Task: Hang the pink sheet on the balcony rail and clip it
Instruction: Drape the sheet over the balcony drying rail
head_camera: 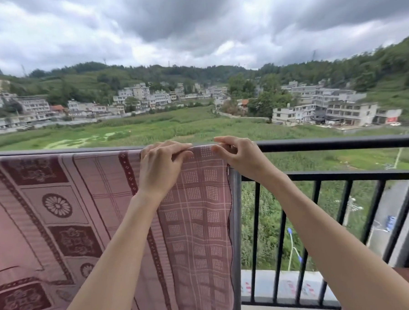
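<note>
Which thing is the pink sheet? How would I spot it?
Find the black balcony rail crossing the view. The pink sheet hangs over its left part, where both hands hold its top edge. Only it has dark red flower and square patterns.

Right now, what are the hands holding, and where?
Both the left hand and right hand pinch the pink sheet at its top fold on the rail.

The sheet (67,221) hangs over the balcony rail (340,143), covering its left part; both hands (162,164) (238,155) rest at the sheet's right top edge.
</note>
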